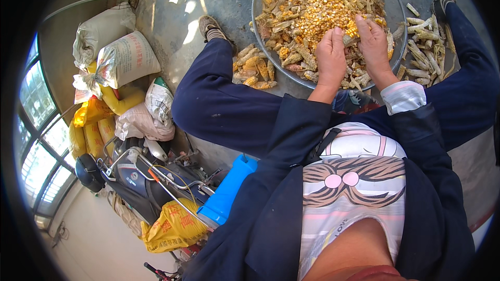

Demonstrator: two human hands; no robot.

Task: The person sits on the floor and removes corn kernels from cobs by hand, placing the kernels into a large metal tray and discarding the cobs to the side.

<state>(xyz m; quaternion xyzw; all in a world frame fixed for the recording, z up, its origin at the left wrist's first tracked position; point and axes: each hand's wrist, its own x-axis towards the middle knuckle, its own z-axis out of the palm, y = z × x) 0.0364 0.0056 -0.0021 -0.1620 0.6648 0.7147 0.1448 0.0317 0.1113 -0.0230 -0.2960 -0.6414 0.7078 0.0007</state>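
Both hands are over a large round shallow pan heaped with loose yellow corn kernels and cobs. My left hand pinches one end of a partly shelled corn cob. On its other side, my right hand grips the same cob, where yellow kernels show near the fingertips. The hands are close together, thumbs upward. Around the kernels lie many rough, mostly bare cobs. The far part of the held cob is partly covered by my fingers.
Ears with yellow kernels lie on the floor left of the pan, bare cobs right of it. My legs spread around the pan. Further left are full sacks, a parked motorbike, a blue plastic container and a yellow bag.
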